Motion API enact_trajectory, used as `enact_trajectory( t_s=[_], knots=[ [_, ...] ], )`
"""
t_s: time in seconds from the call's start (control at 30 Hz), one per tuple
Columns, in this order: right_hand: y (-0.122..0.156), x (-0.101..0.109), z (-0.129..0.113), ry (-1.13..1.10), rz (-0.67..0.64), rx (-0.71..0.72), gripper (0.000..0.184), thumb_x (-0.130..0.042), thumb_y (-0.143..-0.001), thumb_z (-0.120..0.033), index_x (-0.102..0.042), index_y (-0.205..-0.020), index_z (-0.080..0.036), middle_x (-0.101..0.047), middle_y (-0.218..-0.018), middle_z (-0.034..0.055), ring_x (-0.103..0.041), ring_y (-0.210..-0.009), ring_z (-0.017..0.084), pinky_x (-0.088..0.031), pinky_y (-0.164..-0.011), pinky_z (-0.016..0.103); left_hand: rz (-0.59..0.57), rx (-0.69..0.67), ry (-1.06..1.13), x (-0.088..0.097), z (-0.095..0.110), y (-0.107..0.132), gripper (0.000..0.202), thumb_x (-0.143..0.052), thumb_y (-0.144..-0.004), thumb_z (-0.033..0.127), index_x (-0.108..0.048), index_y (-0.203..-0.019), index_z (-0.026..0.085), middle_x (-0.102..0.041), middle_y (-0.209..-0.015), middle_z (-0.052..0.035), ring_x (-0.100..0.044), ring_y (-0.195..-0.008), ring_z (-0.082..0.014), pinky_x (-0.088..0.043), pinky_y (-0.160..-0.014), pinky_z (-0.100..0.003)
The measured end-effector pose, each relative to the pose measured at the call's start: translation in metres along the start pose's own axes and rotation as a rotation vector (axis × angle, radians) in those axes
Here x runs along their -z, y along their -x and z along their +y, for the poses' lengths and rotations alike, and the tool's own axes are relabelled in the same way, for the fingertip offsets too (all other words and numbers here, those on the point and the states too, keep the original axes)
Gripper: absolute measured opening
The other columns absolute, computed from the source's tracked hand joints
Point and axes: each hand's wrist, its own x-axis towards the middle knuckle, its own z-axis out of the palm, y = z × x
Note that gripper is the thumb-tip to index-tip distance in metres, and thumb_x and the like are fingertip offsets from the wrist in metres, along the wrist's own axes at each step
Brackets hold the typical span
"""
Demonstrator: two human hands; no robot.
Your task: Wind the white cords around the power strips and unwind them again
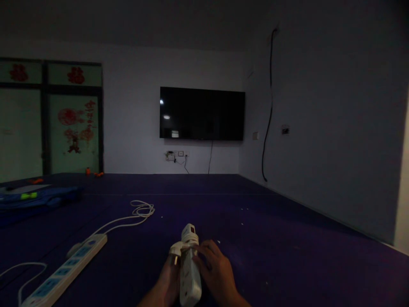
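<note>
A white power strip (pixel 189 279) is held upright-tilted in front of me at the bottom middle of the head view. Its cord is wound round the strip near the switch end, and the plug (pixel 176 248) with its metal pins sticks out to the left. My left hand (pixel 169 277) grips the strip from the left and below; its fingers are largely hidden behind it. On the right side, my right hand (pixel 215 266) has its fingers bent against the strip and the wound cord.
A longer power strip (pixel 68 270) with blue sockets lies at left on the purple surface (pixel 255 256), its white cord (pixel 140 213) looped beyond. Farther left are blue cloth (pixel 54 198) and orange objects (pixel 99 174). A television (pixel 202 114) hangs on the far wall; a dark cable (pixel 267 123) hangs at right.
</note>
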Motion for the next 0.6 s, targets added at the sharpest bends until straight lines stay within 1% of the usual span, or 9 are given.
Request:
enact_trajectory(
  t_s=[0.07,0.2,0.27,0.3,0.37,0.43,0.47,0.53,0.6],
  knots=[
    [-0.002,0.000,0.003,0.021,-0.002,-0.001,0.023,-0.050,-0.085,-0.033,-0.069,-0.098,-0.030,-0.065,-0.091,0.0039,-0.061,-0.075,0.016,-0.046,-0.067,0.023,0.010,-0.003,-0.011,-0.002,0.000,0.000,0.031,-0.051,-0.087,0.034,-0.054,-0.114,0.019,-0.055,-0.118,-0.0072,-0.057,-0.098,-0.0208,-0.049,-0.082,-0.040],
    [-0.004,0.001,0.006,0.066,-0.012,-0.029,0.025,-0.046,-0.087,-0.031,-0.071,-0.091,-0.030,-0.065,-0.088,0.0034,-0.061,-0.072,0.015,-0.046,-0.066,0.023,0.020,-0.003,-0.023,-0.004,0.000,0.001,0.033,-0.052,-0.086,0.034,-0.053,-0.114,0.017,-0.055,-0.117,-0.0074,-0.057,-0.098,-0.0217,-0.050,-0.081,-0.042],
    [-0.005,0.002,0.007,0.056,0.004,-0.044,0.025,-0.045,-0.086,-0.030,-0.070,-0.085,-0.027,-0.065,-0.089,0.0039,-0.061,-0.073,0.016,-0.045,-0.066,0.024,0.020,-0.009,-0.028,-0.004,-0.001,0.002,0.032,-0.055,-0.085,0.033,-0.056,-0.111,0.016,-0.057,-0.113,-0.0078,-0.058,-0.095,-0.0214,-0.049,-0.080,-0.038],
    [-0.005,0.002,0.008,0.034,0.022,-0.056,0.025,-0.045,-0.086,-0.029,-0.070,-0.083,-0.026,-0.065,-0.089,0.0042,-0.061,-0.074,0.016,-0.045,-0.066,0.024,0.020,-0.012,-0.032,-0.005,-0.001,0.003,0.029,-0.057,-0.083,0.032,-0.058,-0.106,0.014,-0.060,-0.108,-0.0081,-0.059,-0.091,-0.0205,-0.049,-0.079,-0.035],
    [-0.006,0.001,0.011,-0.041,0.085,-0.088,0.022,-0.046,-0.085,-0.030,-0.068,-0.084,-0.025,-0.065,-0.090,0.0048,-0.060,-0.077,0.017,-0.045,-0.068,0.025,0.033,-0.008,-0.068,-0.005,0.000,0.005,0.024,-0.059,-0.080,0.030,-0.064,-0.093,0.011,-0.066,-0.087,-0.0077,-0.061,-0.075,-0.0178,-0.047,-0.072,-0.029],
    [-0.009,0.002,0.018,-0.119,0.188,-0.145,0.021,-0.048,-0.084,-0.034,-0.065,-0.085,-0.023,-0.065,-0.086,0.0053,-0.059,-0.077,0.018,-0.045,-0.070,0.027,0.053,0.036,-0.135,-0.006,0.002,0.008,0.023,-0.059,-0.078,0.032,-0.065,-0.084,0.010,-0.064,-0.065,-0.0051,-0.059,-0.058,-0.0159,-0.046,-0.063,-0.028],
    [-0.010,0.002,0.023,-0.152,0.246,-0.178,0.021,-0.049,-0.083,-0.037,-0.064,-0.085,-0.022,-0.065,-0.084,0.0056,-0.059,-0.077,0.019,-0.045,-0.070,0.028,0.059,0.071,-0.171,-0.007,0.003,0.010,0.025,-0.057,-0.078,0.034,-0.065,-0.082,0.010,-0.062,-0.058,-0.0037,-0.058,-0.052,-0.0159,-0.045,-0.060,-0.028],
    [-0.013,0.003,0.034,-0.216,0.358,-0.252,0.025,-0.052,-0.080,-0.042,-0.062,-0.084,-0.020,-0.064,-0.080,0.0059,-0.058,-0.073,0.019,-0.045,-0.068,0.029,0.057,0.139,-0.223,-0.009,0.005,0.013,0.029,-0.054,-0.079,0.038,-0.064,-0.080,0.011,-0.060,-0.051,-0.0028,-0.056,-0.045,-0.0165,-0.044,-0.054,-0.029],
    [-0.015,0.003,0.045,-0.315,0.426,-0.327,0.031,-0.055,-0.077,-0.048,-0.061,-0.083,-0.018,-0.063,-0.074,0.0049,-0.056,-0.063,0.017,-0.044,-0.059,0.028,0.064,0.154,-0.247,-0.011,0.006,0.015,0.032,-0.053,-0.079,0.042,-0.063,-0.078,0.012,-0.061,-0.052,-0.0041,-0.057,-0.045,-0.0174,-0.045,-0.052,-0.029]
  ],
)
